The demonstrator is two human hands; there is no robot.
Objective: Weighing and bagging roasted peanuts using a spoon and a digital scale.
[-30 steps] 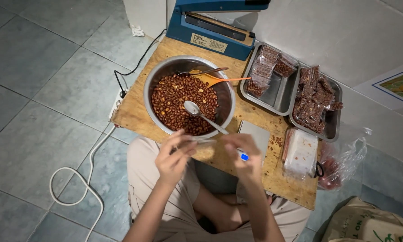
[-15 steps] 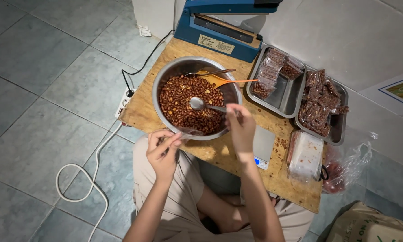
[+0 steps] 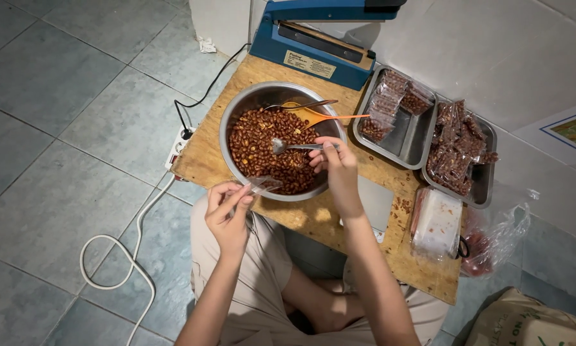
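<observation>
A steel bowl (image 3: 236,112) full of reddish-brown nuts (image 3: 256,144) stands on a low wooden board (image 3: 204,150). My right hand (image 3: 334,168) grips the handle of a metal spoon (image 3: 286,147) whose bowl rests on the nuts. My left hand (image 3: 227,210) holds a small clear plastic bag (image 3: 262,184) at the bowl's near rim. An orange spoon (image 3: 326,118) and another metal spoon (image 3: 300,105) lie in the far side of the bowl.
A blue heat sealer (image 3: 320,38) sits at the board's far edge. Two steel trays (image 3: 409,138) (image 3: 483,173) hold filled packets. A flat grey scale (image 3: 374,202), a stack of empty bags (image 3: 436,221) and a clear bag (image 3: 496,237) lie to the right. A white cable (image 3: 127,256) loops across the tiled floor.
My right hand moved from the scale up to the bowl and took hold of the metal spoon. My left hand drew back to the bowl's near rim with the small bag.
</observation>
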